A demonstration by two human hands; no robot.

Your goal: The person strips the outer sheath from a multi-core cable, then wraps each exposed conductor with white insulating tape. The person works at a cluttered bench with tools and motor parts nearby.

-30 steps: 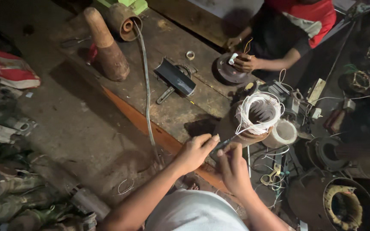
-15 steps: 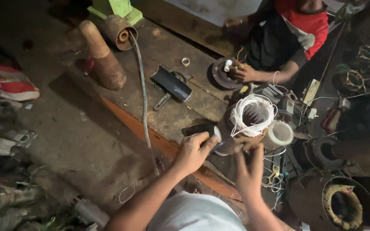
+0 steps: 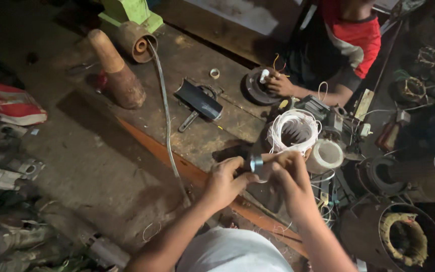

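Worn wooden workbench [image 3: 127, 151], stained, orange edge strip running diagonally — dim workshop, clutter on floor at left. Left hand [image 3: 225, 179] and right hand [image 3: 288, 174] meet over bench edge, fingers pinched together on small grey tape roll [image 3: 256, 163]. Just beyond: stator with white windings [image 3: 294, 132], white tape roll [image 3: 324, 156] beside it. Wooden mallet [image 3: 117, 70], metal rod [image 3: 164, 111] further left. Across bench, another person's hand [image 3: 280, 83] on dark round motor part [image 3: 258, 89].
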